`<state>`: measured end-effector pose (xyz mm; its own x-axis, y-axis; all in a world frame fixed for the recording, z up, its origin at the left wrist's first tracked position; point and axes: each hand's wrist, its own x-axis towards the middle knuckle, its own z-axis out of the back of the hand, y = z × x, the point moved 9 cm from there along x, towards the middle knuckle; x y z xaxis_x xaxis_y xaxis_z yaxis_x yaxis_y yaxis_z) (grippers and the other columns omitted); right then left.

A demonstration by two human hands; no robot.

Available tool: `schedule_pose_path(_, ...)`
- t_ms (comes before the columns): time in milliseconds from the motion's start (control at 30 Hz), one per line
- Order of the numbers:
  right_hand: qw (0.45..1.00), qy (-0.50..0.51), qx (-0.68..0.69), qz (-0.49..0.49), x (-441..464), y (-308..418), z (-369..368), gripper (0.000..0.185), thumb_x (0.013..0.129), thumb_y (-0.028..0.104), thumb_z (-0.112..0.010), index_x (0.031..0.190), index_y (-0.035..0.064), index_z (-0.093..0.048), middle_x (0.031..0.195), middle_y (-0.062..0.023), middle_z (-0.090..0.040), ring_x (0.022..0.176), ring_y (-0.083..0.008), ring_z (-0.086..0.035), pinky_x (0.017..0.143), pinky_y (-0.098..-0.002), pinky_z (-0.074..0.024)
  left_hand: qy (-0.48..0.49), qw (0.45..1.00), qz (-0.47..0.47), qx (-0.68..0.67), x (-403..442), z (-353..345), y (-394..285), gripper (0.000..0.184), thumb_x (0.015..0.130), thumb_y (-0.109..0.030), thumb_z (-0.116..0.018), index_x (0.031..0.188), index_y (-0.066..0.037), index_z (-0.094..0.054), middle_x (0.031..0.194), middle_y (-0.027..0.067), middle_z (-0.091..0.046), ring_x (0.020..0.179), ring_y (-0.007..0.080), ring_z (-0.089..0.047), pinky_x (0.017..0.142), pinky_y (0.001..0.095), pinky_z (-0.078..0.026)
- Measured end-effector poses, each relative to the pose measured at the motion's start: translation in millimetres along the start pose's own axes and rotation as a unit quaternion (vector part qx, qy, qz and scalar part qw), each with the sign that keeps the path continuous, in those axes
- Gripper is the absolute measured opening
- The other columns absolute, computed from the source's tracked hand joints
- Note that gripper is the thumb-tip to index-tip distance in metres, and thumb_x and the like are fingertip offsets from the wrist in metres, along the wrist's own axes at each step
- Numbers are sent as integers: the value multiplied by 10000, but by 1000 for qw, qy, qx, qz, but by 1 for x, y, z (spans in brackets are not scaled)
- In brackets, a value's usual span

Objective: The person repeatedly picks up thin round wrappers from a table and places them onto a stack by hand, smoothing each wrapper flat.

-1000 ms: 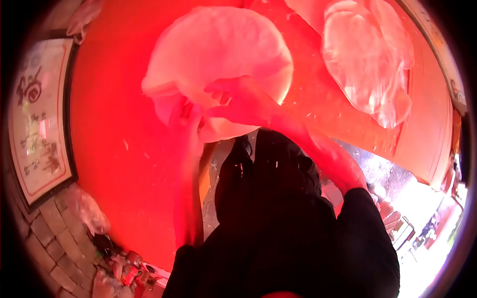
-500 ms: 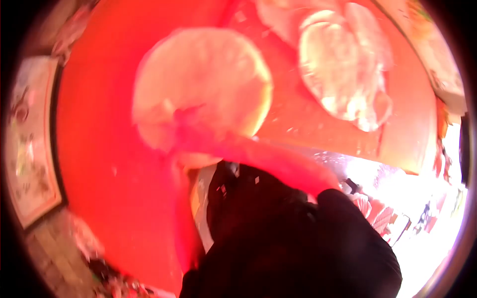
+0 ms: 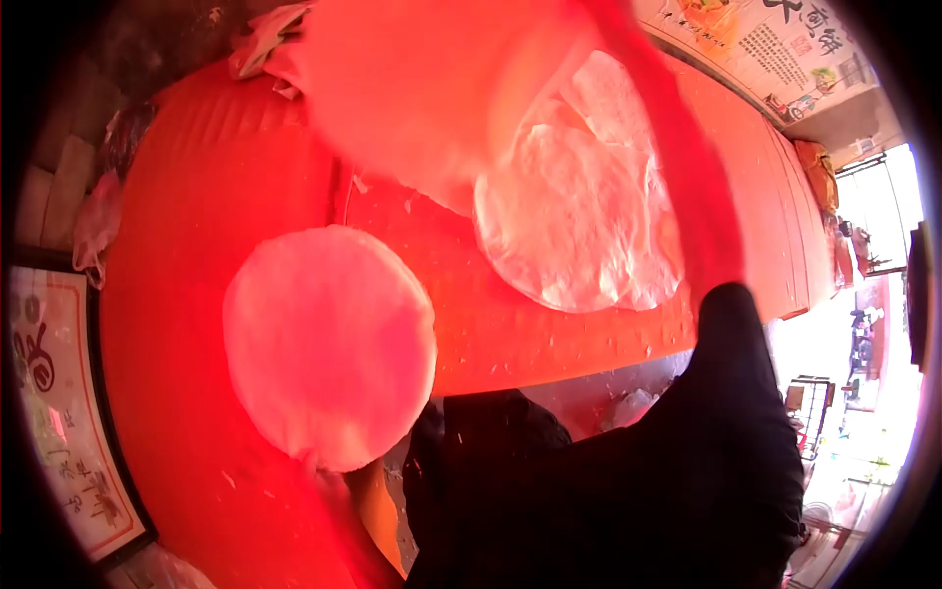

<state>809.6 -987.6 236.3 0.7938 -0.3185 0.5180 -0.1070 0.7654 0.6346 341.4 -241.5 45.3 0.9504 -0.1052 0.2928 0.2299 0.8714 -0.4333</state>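
Along the top of the pale poster at the upper right, large dark Chinese characters are running, the last two apparently reading 煎饼; a block of lettering is sitting below, too small to make out. The framed panel at the left is bearing brush-style characters, showing too unclearly to read.

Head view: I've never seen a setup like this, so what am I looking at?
No machine here: a camera on the person's head looks down at their own bare forearms. On the red table lie thin, round, flatbread-like sheets at right. The left forearm reaches the near edge of another round sheet; its hand is too unclear to judge the grip. The right forearm stretches toward the top edge beside a blurred sheet that looks raised; its hand is out of sight, so holding cannot be confirmed.
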Motion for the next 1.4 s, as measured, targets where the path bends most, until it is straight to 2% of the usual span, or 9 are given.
schedule_pose_path(100,974,-95,-204,-33,33,-68,138,197,891,234,-699,892,39,-727,797,-100,-723,687,-177,-664,605,-331,-514,51,991,117,-34,-7,-13,21,123,948,-91,-604,1034,-4,-615,1002,97,-649,920,247,-602,797,363,-490)
schedule_pose_path(133,939,-104,-326,-39,29,-68,162,214,899,246,-705,952,42,-739,845,-116,-752,750,-174,-695,644,-321,-528,73,911,328,-239,-75,-61,122,166,980,-124,-595,1101,-14,-623,1102,76,-655,973,236,-619,859,339,-493)
schedule_pose_path(233,838,-52,-543,-8,-96,9,100,226,890,236,-699,997,37,-715,909,-133,-721,818,-199,-673,696,-342,-514,68,904,332,-260,-53,-75,118,181,982,-140,-595,1110,-14,-617,1110,79,-651,983,239,-617,868,343,-493)
schedule_pose_path(367,490,73,-867,44,-286,116,-13,285,872,215,-687,1085,27,-668,1039,-167,-658,955,-248,-630,802,-383,-488,70,890,340,-296,-29,-84,111,214,984,-171,-595,1130,-14,-607,1128,86,-643,1004,245,-611,887,350,-491)
schedule_pose_path(533,-97,225,-964,100,-537,286,-177,393,850,189,-672,1196,14,-609,1201,-209,-579,1126,-309,-577,933,-434,-455,82,871,350,-334,-13,-83,109,257,988,-210,-595,1154,-15,-594,1150,94,-632,1029,251,-604,910,359,-489)
schedule_pose_path(567,-97,228,-964,101,-559,309,-193,393,850,189,-672,1196,14,-609,1201,-209,-579,1126,-309,-577,933,-434,-455,83,867,354,-342,-13,-82,111,265,989,-218,-595,1159,-15,-592,1154,96,-630,1034,253,-602,915,361,-489)
schedule_pose_path(633,-242,246,-931,120,-584,330,-208,418,845,182,-669,1219,8,-596,1230,-216,-567,1155,-320,-569,955,-442,-452,83,856,361,-361,-12,-83,111,283,990,-234,-595,1169,-15,-587,1163,100,-626,1044,255,-599,924,364,-488)
schedule_pose_path(1267,-628,228,-690,278,-558,309,-184,444,841,131,-658,1236,-51,-567,1152,-178,-635,1057,-295,-627,867,-398,-507,128,741,440,-491,-28,-84,90,452,1004,-383,-596,1262,-16,-538,1246,132,-587,1140,281,-572,1013,398,-481)
schedule_pose_path(1400,-688,187,-626,315,-510,203,-97,449,841,120,-656,1239,-63,-561,1136,-170,-649,1036,-289,-639,849,-388,-519,110,708,469,-517,-49,-74,94,489,1007,-415,-596,1282,-17,-527,1264,139,-579,1160,286,-566,1032,405,-479)
